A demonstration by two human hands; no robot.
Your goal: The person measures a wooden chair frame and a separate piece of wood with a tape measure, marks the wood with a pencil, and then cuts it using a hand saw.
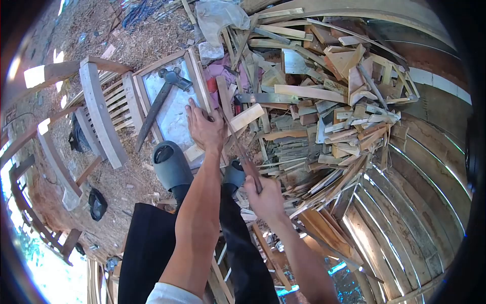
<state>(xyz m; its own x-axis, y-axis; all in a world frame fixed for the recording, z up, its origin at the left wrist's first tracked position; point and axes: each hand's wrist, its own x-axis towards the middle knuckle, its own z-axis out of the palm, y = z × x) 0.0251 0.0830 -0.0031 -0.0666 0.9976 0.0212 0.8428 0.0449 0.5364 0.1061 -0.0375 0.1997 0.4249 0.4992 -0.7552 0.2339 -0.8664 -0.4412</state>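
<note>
My right hand (pixel 266 197) is closed round the handle of a handsaw (pixel 248 166), whose narrow blade runs up and left past a pale wooden strip (pixel 246 117). My left hand (pixel 206 127) presses over the strip, its fingers bent across the side of a wooden frame; its palm hides part of the strip. The frame (pixel 201 81) surrounds a whitish, worn panel (pixel 174 115). On that panel lies a hammer (pixel 163 101), head at the top and handle slanting down to the left. Both feet, in grey slip-on shoes (pixel 172 164), stand against the frame and strip.
A large heap of wood offcuts (pixel 324 116) fills the right side beside a slatted plank wall (pixel 405 187). Curved wooden chair frames (pixel 98 111) stand at left on ground strewn with shavings. A black plastic bag (pixel 97 204) lies there, and a pale sack (pixel 220 17) lies above.
</note>
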